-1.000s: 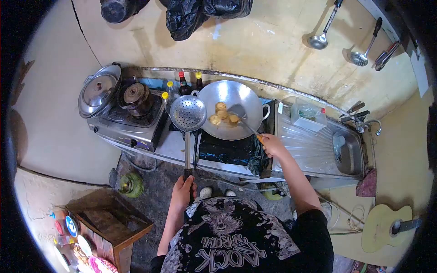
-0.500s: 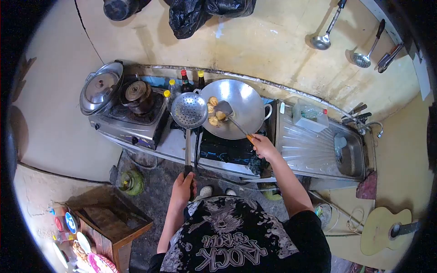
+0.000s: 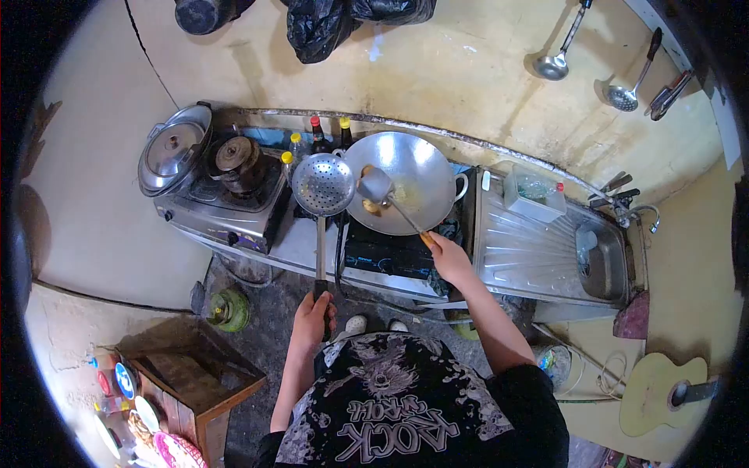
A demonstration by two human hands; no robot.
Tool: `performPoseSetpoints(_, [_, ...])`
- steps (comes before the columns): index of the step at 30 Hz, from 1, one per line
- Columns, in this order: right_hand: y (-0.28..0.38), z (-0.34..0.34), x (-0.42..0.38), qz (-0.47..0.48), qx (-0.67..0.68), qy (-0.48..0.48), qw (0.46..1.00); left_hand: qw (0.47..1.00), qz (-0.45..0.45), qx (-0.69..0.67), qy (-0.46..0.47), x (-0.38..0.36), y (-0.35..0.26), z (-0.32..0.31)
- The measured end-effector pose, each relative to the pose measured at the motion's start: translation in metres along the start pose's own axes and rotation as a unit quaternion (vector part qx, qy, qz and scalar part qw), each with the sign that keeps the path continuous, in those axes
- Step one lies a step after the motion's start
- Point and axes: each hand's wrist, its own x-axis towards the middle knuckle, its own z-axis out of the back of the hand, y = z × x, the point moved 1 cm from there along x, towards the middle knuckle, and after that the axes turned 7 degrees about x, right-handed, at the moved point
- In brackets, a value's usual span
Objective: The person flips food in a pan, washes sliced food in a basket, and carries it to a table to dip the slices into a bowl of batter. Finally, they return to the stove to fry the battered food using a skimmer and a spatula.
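Observation:
My left hand (image 3: 314, 313) is closed round the dark handle of a perforated skimmer (image 3: 324, 185), whose round head overlaps the left rim of a wide metal wok (image 3: 425, 168). My right hand (image 3: 449, 257) grips the wooden end of a spatula (image 3: 376, 186). The spatula's blade is inside the wok on its left side, partly covering some golden-brown food pieces (image 3: 370, 207). A little oil shows at the wok's bottom. The wok stands over a black stove (image 3: 378, 256).
Left of the wok are capped bottles (image 3: 319, 139), a lidded pot (image 3: 239, 160) on a steel stove (image 3: 222, 216), and a large lidded pan (image 3: 173, 150). To the right are a plastic container (image 3: 534, 195) and a sink (image 3: 605, 269). Ladles (image 3: 552, 67) hang on the wall.
The spatula blade has shifted slightly left and down over the food, hiding more of it. The food pieces are closer to the wok's left side. The skimmer stays beside the wok.

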Motion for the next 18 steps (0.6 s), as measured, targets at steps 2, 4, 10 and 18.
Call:
performPoseSetpoints(2, [-0.016, 0.003, 0.002, 0.006, -0.011, -0.019, 1.000, 1.000, -0.007, -0.003, -0.004, -0.002, 0.000, -0.001])
performPoseSetpoints(4, [-0.033, 0.005, 0.008, 0.017, -0.019, -0.044, 0.999, 1.000, -0.007, -0.003, -0.007, -0.005, -0.002, -0.001])
performPoseSetpoints(10, [-0.030, 0.023, -0.008, 0.021, -0.069, -0.097, 0.993, 1.000, -0.002, -0.009, -0.007, -0.004, 0.002, 0.003])
performPoseSetpoints(18, [-0.020, 0.013, 0.008, -0.026, -0.078, -0.103, 0.991, 0.999, 0.019, 0.007, -0.031, -0.011, -0.011, -0.004])
